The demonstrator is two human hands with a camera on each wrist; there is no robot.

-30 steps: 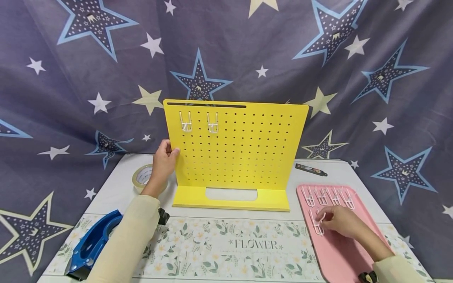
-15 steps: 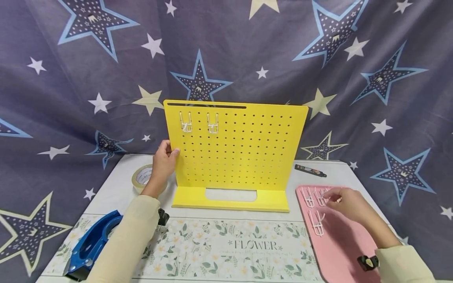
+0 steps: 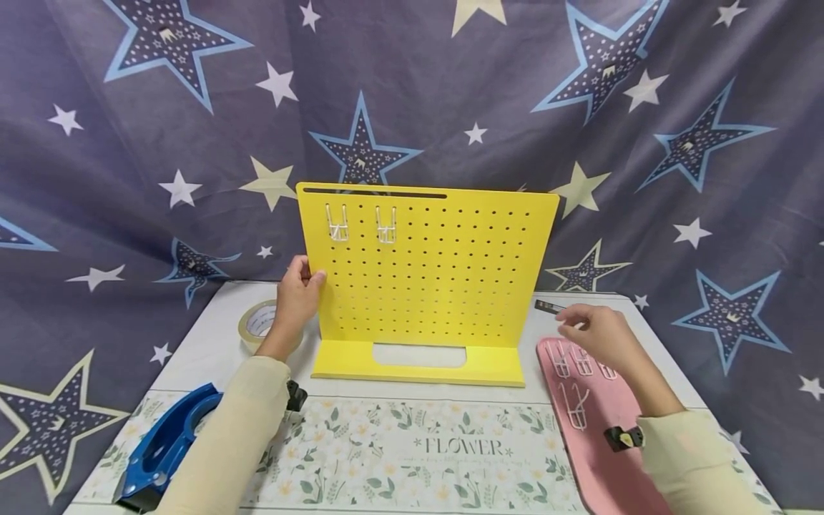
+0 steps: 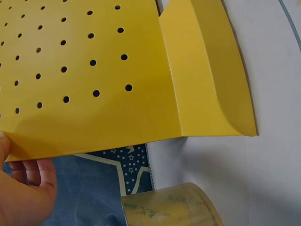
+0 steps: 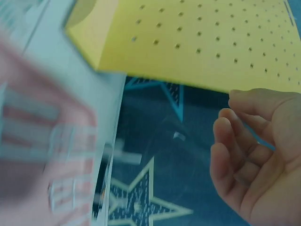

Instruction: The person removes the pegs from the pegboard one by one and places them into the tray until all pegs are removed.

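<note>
At the left edge of the yellow pegboard (image 3: pixel 425 286), I have the left hand (image 3: pixel 298 293) clamped on, thumb across the front and fingers behind. The board stands on the table (image 3: pixel 212 357), and I count two white wire hooks (image 3: pixel 338 232) hung side by side near its upper left corner. My right hand (image 3: pixel 600 336) is over the far end of the pink tray (image 3: pixel 601 465), partly covering a black marker (image 3: pixel 546 306); I see its fingers loosely curled, apart from the thumb. Four loose hooks (image 3: pixel 577 415) show in the tray. A roll of tape (image 3: pixel 251 325) sits beside my left wrist.
</note>
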